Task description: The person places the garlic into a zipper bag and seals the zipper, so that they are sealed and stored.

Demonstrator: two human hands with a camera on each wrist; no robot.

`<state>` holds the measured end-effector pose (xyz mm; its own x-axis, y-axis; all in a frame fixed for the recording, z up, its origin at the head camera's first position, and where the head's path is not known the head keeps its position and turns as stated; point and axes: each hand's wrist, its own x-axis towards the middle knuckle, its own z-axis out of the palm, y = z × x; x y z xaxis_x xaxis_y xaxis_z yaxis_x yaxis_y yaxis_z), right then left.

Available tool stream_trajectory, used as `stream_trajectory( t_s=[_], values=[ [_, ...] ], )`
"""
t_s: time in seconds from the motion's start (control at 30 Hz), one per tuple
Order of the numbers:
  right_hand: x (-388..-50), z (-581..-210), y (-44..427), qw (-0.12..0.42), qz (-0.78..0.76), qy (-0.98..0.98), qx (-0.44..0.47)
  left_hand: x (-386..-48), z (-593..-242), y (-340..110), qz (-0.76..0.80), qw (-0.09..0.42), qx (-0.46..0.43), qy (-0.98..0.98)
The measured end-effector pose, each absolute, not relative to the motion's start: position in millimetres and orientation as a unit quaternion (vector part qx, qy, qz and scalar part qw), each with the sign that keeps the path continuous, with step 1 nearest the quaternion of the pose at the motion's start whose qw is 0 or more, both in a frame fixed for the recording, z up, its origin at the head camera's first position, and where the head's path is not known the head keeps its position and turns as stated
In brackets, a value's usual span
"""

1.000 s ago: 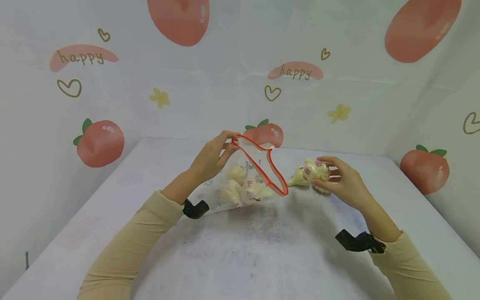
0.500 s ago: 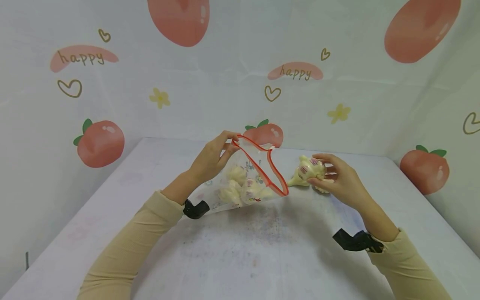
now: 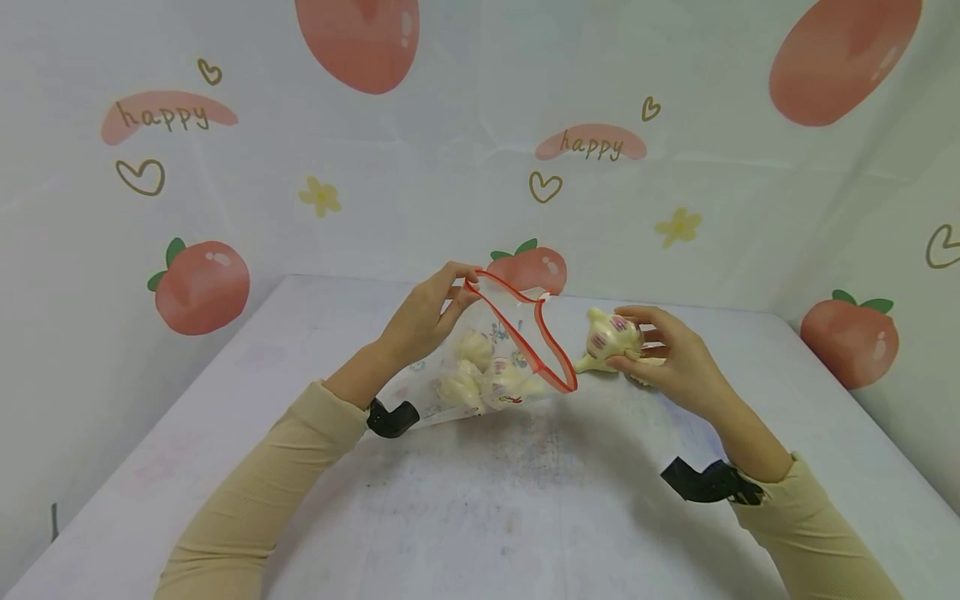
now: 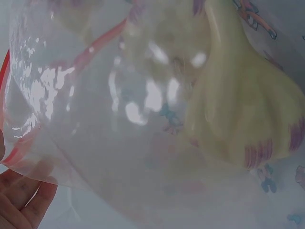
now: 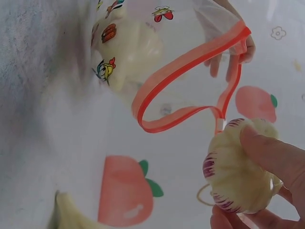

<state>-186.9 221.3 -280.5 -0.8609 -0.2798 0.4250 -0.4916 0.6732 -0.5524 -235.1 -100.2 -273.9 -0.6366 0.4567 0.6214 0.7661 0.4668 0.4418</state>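
My left hand pinches the top corner of a clear zip bag and holds its red-edged mouth apart, facing right. Several garlic bulbs lie inside; one bulb shows large through the plastic in the left wrist view. My right hand grips a garlic bulb with purple streaks, thumb in front and fingers behind. That bulb is just right of the bag's opening, apart from it. Behind and below it, another garlic bulb sits on the table, partly hidden.
A further garlic bulb shows a little beneath my right hand. The white table stretches toward me, with a printed backdrop behind it. Black camera mounts sit on the left wrist and the right wrist.
My right hand has moved left with the garlic bulb, bringing it nearer the bag's mouth. The left hand and the bag have stayed in place.
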Motion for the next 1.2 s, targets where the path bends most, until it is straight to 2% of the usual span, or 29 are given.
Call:
stream_trajectory(
  t_s=[0.47, 1.2],
  values=[
    [-185, -281, 214, 0.182, 0.356, -0.877, 0.267, -235, -274, -99, -0.358, 0.218, -0.370, -0.829],
    [-184, -283, 203, 0.187, 0.344, -0.860, 0.327, -235, -275, -99, -0.358, 0.217, -0.367, -0.831]
  ],
)
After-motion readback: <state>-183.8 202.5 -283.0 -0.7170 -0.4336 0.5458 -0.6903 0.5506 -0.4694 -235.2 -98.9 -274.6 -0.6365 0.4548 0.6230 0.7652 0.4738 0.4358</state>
